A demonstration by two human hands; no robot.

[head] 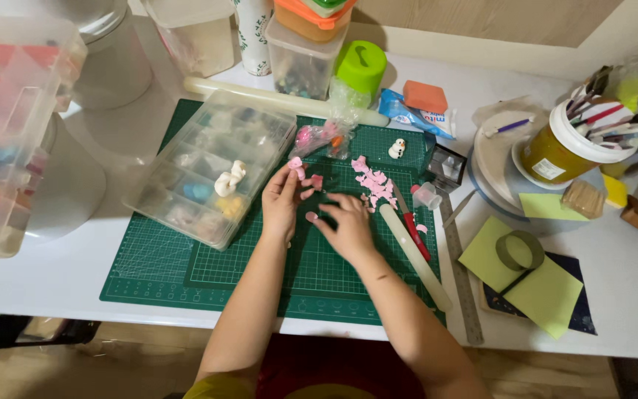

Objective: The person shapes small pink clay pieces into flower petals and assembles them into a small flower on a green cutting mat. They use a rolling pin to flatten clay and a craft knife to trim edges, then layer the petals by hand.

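Pink clay pieces [297, 167] sit pinched at the fingertips of the left hand [280, 201], raised just above the green cutting mat [186, 258], near its centre. Left hand: closed in a fingertip pinch on the small pink lump. Right hand [348, 225]: palm down on the mat, fingers curled and pressing; a pink bit shows at its fingertip, though whether it is gripped or merely touched I cannot tell. A small dark red piece [317, 182] lies between the two hands.

Judgement on handling: clay this small and soft would deform under a hard squeeze, so a light pinch with the hands steadied low over the mat appears advisable.

Surroundings, left to right. A large clear organiser [16, 125] stands at the far left edge. A clear compartment box [212, 166] rests tilted on the mat's left portion, a white clay figure [229, 179] lying on it, close beside the left hand and crowding that side. Right of the hands, pink clay scraps [374, 181], a red-handled knife [413, 230] and a pale rolling rod [415, 255] lie near the right forearm, within sweeping range. A steel ruler [459, 273] runs along the mat's right edge. Beyond it, yellow-green paper sheets [540, 288] and a jar of tools [566, 148] stand well apart.
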